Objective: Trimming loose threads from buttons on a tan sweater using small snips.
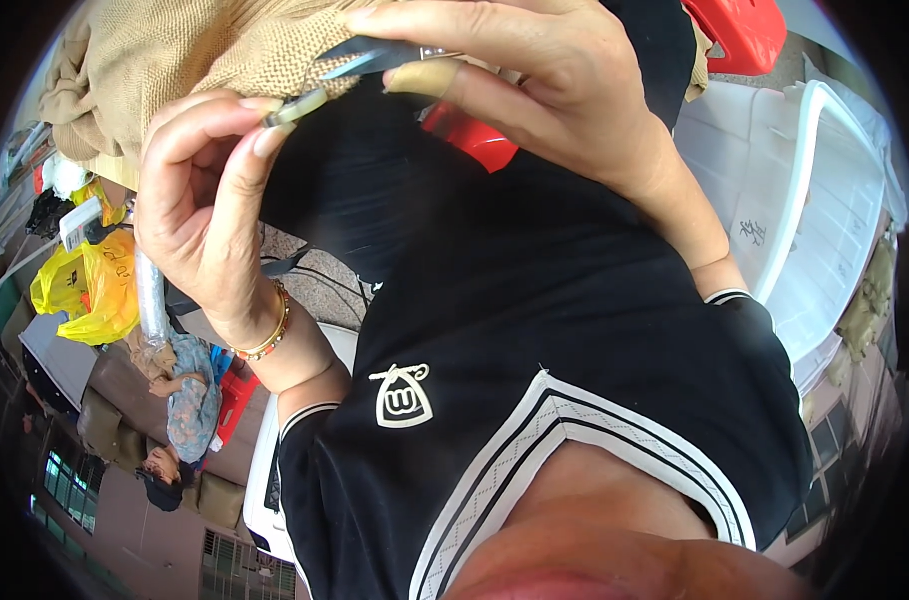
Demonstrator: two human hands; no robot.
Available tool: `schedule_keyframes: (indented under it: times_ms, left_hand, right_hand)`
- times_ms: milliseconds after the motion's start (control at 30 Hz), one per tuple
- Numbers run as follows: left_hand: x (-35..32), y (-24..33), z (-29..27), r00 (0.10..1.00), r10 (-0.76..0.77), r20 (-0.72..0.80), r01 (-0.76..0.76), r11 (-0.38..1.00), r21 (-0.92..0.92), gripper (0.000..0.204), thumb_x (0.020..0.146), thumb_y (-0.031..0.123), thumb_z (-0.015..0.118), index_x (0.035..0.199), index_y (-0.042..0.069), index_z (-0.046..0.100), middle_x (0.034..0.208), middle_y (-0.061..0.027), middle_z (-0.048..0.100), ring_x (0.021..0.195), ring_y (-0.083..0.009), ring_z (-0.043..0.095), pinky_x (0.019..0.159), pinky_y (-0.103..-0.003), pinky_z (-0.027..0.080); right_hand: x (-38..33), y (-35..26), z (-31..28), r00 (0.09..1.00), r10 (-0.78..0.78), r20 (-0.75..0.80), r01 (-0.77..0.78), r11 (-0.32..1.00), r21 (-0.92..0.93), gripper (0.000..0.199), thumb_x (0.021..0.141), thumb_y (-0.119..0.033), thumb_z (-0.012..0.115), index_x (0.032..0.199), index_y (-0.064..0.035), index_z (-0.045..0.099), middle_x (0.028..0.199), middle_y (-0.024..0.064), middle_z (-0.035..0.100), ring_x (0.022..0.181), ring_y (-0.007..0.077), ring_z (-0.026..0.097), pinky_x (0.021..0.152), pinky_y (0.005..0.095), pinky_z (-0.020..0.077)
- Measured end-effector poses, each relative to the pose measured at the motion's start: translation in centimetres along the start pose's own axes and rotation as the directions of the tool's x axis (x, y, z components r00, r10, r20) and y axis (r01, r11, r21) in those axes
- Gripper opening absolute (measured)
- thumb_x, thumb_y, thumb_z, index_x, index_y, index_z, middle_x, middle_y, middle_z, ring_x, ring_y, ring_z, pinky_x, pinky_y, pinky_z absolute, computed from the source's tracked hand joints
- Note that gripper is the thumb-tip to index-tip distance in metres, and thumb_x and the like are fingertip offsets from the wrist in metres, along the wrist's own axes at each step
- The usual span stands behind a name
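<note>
My right hand (pixel 555 80) is closed around small thread snips (pixel 360 60), whose dark bluish blades point left past my fingers. A yellowish cover (pixel 427 77) wraps one of its fingertips. Just left of the blades, my left hand (pixel 200 195) pinches a small pale, curved piece (pixel 302 107) between thumb and forefinger; I cannot make out exactly what it is. Beige knitted fabric (pixel 215 45) lies bunched behind both hands, its edge close to the snips' tips. Whether the blades touch the knit cannot be seen clearly.
A translucent white plastic bin (pixel 815 220) stands at the right, and a red plastic stool (pixel 740 35) at the upper right. Something red (pixel 472 138) shows by my dark-clothed lap. To the left hangs a yellow plastic bag (pixel 100 290); another person (pixel 190 400) sits beyond it.
</note>
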State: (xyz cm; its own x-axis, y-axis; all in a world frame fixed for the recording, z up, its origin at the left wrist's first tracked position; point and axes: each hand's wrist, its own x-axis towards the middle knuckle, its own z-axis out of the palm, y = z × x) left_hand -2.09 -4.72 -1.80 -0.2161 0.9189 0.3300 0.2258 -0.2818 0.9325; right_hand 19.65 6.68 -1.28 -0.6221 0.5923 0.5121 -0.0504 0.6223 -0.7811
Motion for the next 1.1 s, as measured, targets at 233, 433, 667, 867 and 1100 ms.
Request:
schedule_keyframes:
  times_ms: [233,433,667,867,1100]
  left_hand:
    - [-0.1,-0.3,0.1,1.0,-0.02,0.004,0.02,1.0,0.003,0.022,0.084,-0.016,0.067,0.103,-0.007,0.063,0.104,-0.0136,0.061,0.092,-0.0146,0.063,0.082,-0.022,0.052]
    - [0.1,-0.3,0.5,1.0,-0.003,-0.017,0.002,1.0,-0.022,0.021,0.085,-0.015,0.067,0.103,-0.008,0.063,0.104,-0.0139,0.062,0.091,-0.0148,0.064,0.082,-0.023,0.053]
    - [0.1,-0.5,0.5,1.0,0.015,-0.023,-0.016,0.999,-0.028,0.021,0.084,-0.015,0.067,0.104,-0.008,0.063,0.104,-0.0139,0.062,0.091,-0.0148,0.065,0.083,-0.023,0.054]
    - [0.1,-0.8,0.3,0.998,0.055,-0.015,-0.055,0.998,-0.013,0.022,0.084,-0.015,0.068,0.104,-0.007,0.063,0.105,-0.0134,0.062,0.091,-0.0141,0.064,0.081,-0.023,0.053]
    - [0.0,-0.8,0.5,0.995,0.091,-0.035,-0.089,0.994,0.068,0.021,0.083,-0.014,0.07,0.103,-0.007,0.065,0.101,-0.0124,0.064,0.083,-0.0127,0.064,0.075,-0.022,0.053]
  right_hand:
    - [-0.1,0.3,0.6,0.998,-0.036,-0.057,0.039,0.998,0.048,0.039,0.076,-0.001,0.079,0.113,-0.0006,0.069,0.084,0.0072,0.055,0.078,0.0211,0.056,0.071,0.0305,0.0466]
    - [0.2,2.2,0.4,0.886,-0.433,0.167,0.454,0.735,-0.504,0.038,0.077,-0.002,0.079,0.113,-0.0021,0.069,0.087,0.0054,0.059,0.082,0.0205,0.059,0.081,0.0288,0.044]
    - [0.1,-0.5,0.3,1.0,0.019,0.016,-0.018,0.998,-0.063,0.038,0.078,-0.004,0.078,0.116,-0.0029,0.07,0.089,0.0041,0.062,0.085,0.0194,0.061,0.086,0.0276,0.0427]
    - [0.2,-0.4,0.4,0.999,0.044,0.02,-0.046,0.993,0.105,0.038,0.078,-0.001,0.077,0.115,-0.0008,0.069,0.09,0.0064,0.063,0.087,0.0207,0.062,0.082,0.0287,0.0469]
    - [0.6,2.6,2.0,0.926,-0.377,0.009,0.372,0.909,-0.188,0.036,0.078,0.0,0.077,0.112,-0.0008,0.069,0.089,0.0074,0.063,0.083,0.022,0.062,0.078,0.0297,0.0486]
